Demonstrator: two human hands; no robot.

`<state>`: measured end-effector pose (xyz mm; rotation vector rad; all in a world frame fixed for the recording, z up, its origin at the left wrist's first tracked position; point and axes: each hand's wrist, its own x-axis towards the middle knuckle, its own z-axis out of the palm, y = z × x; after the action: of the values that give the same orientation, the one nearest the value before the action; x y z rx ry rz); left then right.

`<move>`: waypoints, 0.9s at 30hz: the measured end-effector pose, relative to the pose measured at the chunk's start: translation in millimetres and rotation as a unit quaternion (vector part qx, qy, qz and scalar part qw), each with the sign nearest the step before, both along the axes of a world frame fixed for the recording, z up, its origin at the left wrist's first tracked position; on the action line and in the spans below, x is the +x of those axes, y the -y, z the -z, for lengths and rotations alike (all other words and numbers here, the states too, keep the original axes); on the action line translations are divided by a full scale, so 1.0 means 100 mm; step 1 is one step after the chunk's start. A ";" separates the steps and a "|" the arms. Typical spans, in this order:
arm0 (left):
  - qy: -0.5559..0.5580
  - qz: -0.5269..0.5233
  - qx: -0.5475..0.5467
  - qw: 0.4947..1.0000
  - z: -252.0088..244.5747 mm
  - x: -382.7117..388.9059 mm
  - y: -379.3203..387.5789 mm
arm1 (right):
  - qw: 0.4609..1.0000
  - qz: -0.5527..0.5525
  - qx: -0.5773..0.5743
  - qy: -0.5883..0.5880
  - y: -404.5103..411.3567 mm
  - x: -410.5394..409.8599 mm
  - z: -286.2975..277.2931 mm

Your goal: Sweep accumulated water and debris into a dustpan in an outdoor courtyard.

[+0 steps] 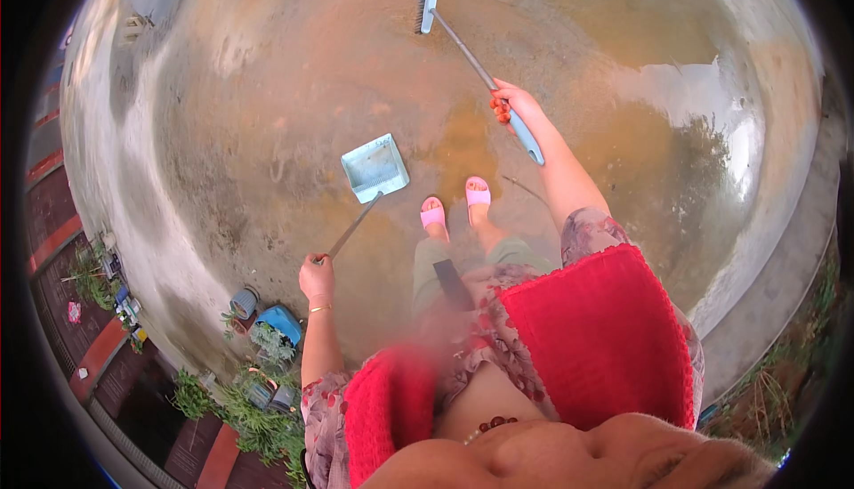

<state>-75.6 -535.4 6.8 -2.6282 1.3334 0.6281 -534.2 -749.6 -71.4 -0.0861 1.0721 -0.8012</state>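
My right hand (512, 107) is closed around the light blue grip of a broom (467, 54), at the upper middle. The broom's pale blue head with dark bristles reaches far ahead over wet concrete. At the lower left, my left hand (316, 279) holds the end of a metal handle. That handle leads to a light blue dustpan (375, 167), its open side facing away from me. No heap of dirt can be made out in the pan. Whether the pan and the bristles touch the ground is hard to tell.
Brownish puddles (467, 145) lie on the concrete ground around my pink slippers (478, 192). Potted plants (272, 341), a blue container (281, 322) and a grey pot (244, 302) stand at lower left. A thin stick (524, 187) lies right of my feet. A curved concrete edge borders plants at right.
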 end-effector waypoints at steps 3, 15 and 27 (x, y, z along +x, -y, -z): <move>0.002 0.006 -0.004 1.000 -0.02 -0.04 0.07 | 0.994 -0.035 -0.009 -0.105 -0.09 -0.24 -0.26; -0.012 -0.038 0.080 0.996 0.21 0.08 0.12 | 0.901 0.122 0.162 -0.385 0.40 -2.24 -0.08; -0.022 -0.039 0.103 0.994 0.40 0.39 0.51 | 0.944 0.010 0.107 -0.312 1.32 -0.15 0.23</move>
<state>-36.1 -585.9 -33.5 -2.5238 1.1142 0.7930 -549.6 -882.0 -94.0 -0.1492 1.7573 -0.6832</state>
